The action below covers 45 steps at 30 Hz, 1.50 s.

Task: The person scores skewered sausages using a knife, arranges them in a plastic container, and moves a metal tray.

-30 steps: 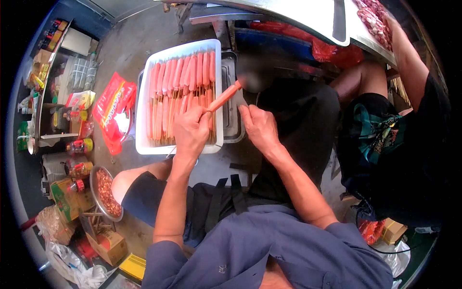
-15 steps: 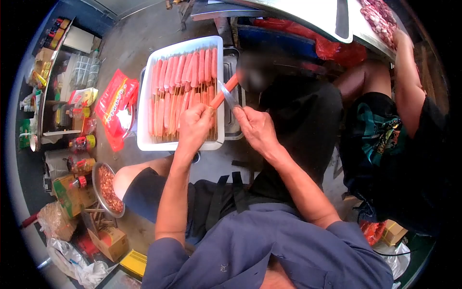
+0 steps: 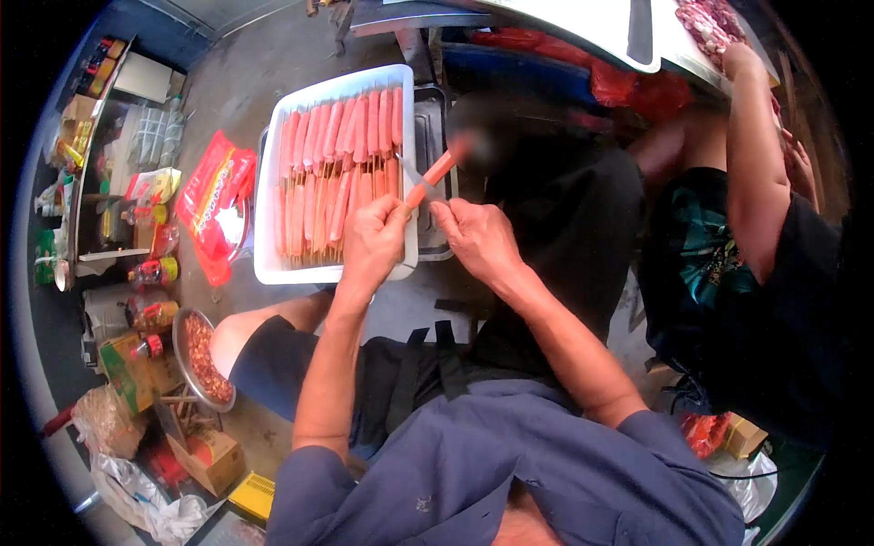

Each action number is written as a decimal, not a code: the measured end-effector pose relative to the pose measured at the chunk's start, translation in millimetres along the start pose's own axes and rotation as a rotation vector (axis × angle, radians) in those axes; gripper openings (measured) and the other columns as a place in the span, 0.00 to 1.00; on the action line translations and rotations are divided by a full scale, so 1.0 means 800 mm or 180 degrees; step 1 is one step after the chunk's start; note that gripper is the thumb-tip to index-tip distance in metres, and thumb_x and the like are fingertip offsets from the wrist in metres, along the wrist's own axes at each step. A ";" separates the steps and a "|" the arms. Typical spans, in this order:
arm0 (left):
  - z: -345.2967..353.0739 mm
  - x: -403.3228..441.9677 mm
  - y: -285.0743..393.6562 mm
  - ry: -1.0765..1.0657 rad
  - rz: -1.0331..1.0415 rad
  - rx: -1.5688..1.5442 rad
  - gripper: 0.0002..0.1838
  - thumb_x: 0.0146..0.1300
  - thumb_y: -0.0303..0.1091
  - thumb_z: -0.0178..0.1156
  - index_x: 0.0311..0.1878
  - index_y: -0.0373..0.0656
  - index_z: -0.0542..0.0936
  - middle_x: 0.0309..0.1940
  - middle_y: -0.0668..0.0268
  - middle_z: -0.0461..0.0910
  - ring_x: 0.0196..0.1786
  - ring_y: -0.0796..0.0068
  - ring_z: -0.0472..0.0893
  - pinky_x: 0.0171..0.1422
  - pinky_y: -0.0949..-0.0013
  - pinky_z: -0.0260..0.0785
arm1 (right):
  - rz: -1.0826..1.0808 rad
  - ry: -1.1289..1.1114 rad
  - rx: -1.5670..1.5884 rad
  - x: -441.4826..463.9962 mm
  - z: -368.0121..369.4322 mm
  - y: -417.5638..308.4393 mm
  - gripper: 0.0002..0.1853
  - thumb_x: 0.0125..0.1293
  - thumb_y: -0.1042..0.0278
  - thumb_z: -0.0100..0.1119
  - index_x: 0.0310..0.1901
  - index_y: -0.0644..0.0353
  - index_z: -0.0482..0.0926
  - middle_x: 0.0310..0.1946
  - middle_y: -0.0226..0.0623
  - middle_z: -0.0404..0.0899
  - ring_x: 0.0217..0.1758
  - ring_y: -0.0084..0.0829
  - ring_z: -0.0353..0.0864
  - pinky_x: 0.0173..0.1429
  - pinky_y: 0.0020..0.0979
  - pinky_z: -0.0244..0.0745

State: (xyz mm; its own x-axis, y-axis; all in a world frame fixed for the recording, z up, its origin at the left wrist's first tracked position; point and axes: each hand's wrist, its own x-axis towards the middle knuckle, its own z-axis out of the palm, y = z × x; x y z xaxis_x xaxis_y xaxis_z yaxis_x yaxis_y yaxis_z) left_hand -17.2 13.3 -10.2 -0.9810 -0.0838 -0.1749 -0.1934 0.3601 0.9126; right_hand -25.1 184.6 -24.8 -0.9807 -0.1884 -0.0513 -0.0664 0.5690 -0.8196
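My left hand is closed around the near end of a long pink sausage, which slants up to the right. Gripped in my right hand is a knife, its blade lying across the sausage close to my left fingers. The knife's handle is hidden in my palm. Just beyond my left hand stands a white plastic tray, holding rows of pink sausages on thin wooden sticks.
A dark metal tray shows beneath the white one. Left are a red printed bag, a bowl of chopped reddish food and shelves with bottles. At right, a co-worker's hand touches raw meat on a table.
My hands have come slightly closer together. The knife lies at a flatter slant, lower over the sausage, near my left fingers. The co-worker's arm has shifted, and their other hand now shows.
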 end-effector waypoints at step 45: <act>-0.027 -0.007 -0.003 0.0003 0.0212 0.0285 0.09 0.69 0.29 0.58 0.32 0.36 0.80 0.20 0.77 0.71 0.25 0.88 0.67 0.27 0.76 0.58 | 0.0230 0.0034 0.0063 0.012 -0.009 0.017 0.24 0.73 0.52 0.50 0.29 0.66 0.81 0.25 0.57 0.79 0.30 0.58 0.81 0.34 0.51 0.74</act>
State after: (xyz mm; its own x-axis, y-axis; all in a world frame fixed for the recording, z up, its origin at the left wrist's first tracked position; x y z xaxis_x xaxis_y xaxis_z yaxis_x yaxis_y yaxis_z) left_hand -11.1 -7.2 -3.9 -0.9917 -0.0576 -0.1146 -0.1283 0.4464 0.8856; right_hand -36.5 196.0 -32.2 -0.9848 -0.1388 -0.1048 0.0081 0.5649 -0.8251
